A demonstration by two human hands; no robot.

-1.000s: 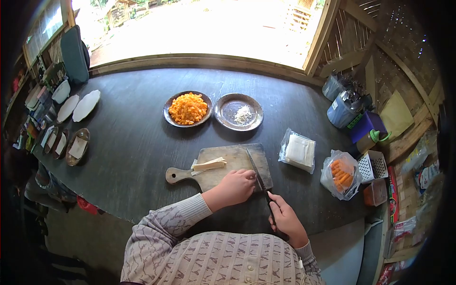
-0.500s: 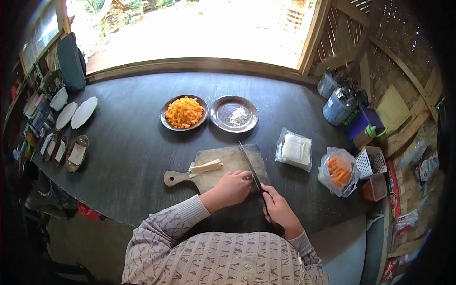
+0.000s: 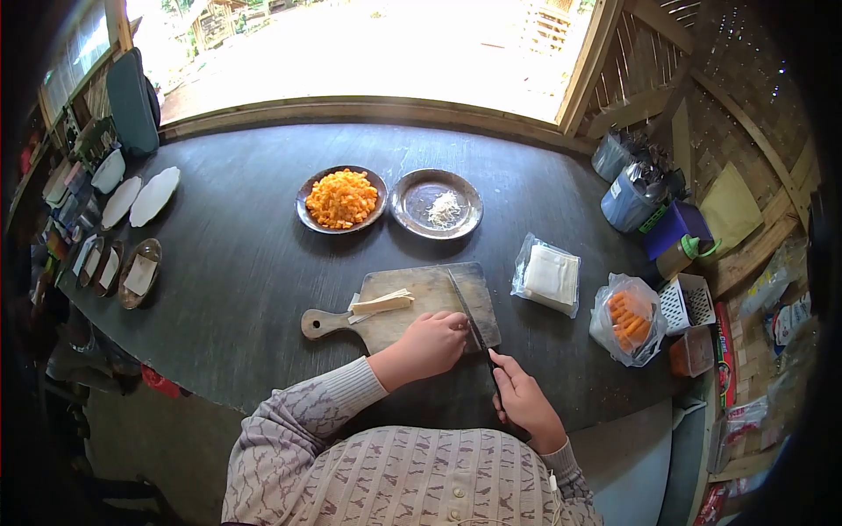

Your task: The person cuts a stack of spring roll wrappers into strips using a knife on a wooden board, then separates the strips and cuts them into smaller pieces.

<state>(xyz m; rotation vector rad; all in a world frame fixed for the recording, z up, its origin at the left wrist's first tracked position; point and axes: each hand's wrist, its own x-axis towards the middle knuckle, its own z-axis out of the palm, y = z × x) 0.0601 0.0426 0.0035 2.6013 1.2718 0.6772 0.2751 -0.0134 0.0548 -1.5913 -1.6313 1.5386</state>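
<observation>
A wooden cutting board (image 3: 412,294) with a handle at its left lies on the dark table (image 3: 246,254). Pale strips of food (image 3: 382,303) rest on its left part. My left hand (image 3: 432,343) is curled on the board's near right part, fingers pressed down on something I cannot see. My right hand (image 3: 524,399) grips the handle of a knife (image 3: 467,311), whose blade lies across the board just right of my left fingers.
Behind the board stand a bowl of orange cubes (image 3: 342,199) and a plate with white shreds (image 3: 437,204). To the right lie a bag of white sheets (image 3: 549,277), a bag of carrots (image 3: 625,319), a white grater (image 3: 687,304) and containers. Small dishes (image 3: 139,273) line the left edge.
The knife blade tilted up and toward my left hand half a second ago, then came back down across the board. My left hand has stayed in place.
</observation>
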